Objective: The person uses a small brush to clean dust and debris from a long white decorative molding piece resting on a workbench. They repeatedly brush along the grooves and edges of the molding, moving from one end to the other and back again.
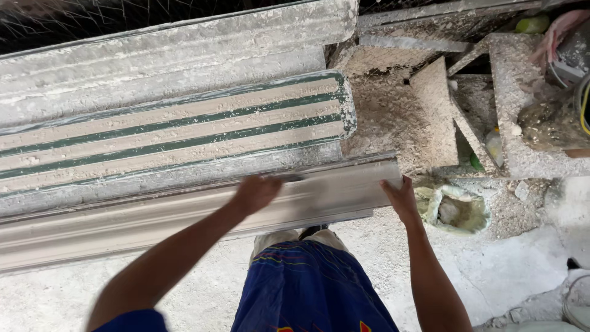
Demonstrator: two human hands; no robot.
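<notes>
The long moulding (184,212) lies along the bench edge before the green mould (172,132), left hand (255,193) closed on its top, right hand (399,197) gripping its end, and it could crack if lifted unevenly

Both arms reach forward and down from the lower edge of the view — bare forearms, elbows slightly bent. The left hand (255,193) lies palm down, fingers curled and motion-blurred. The right hand (401,198) grips an edge, fingers folded over it — wrist straight, arm nearly extended.
</notes>
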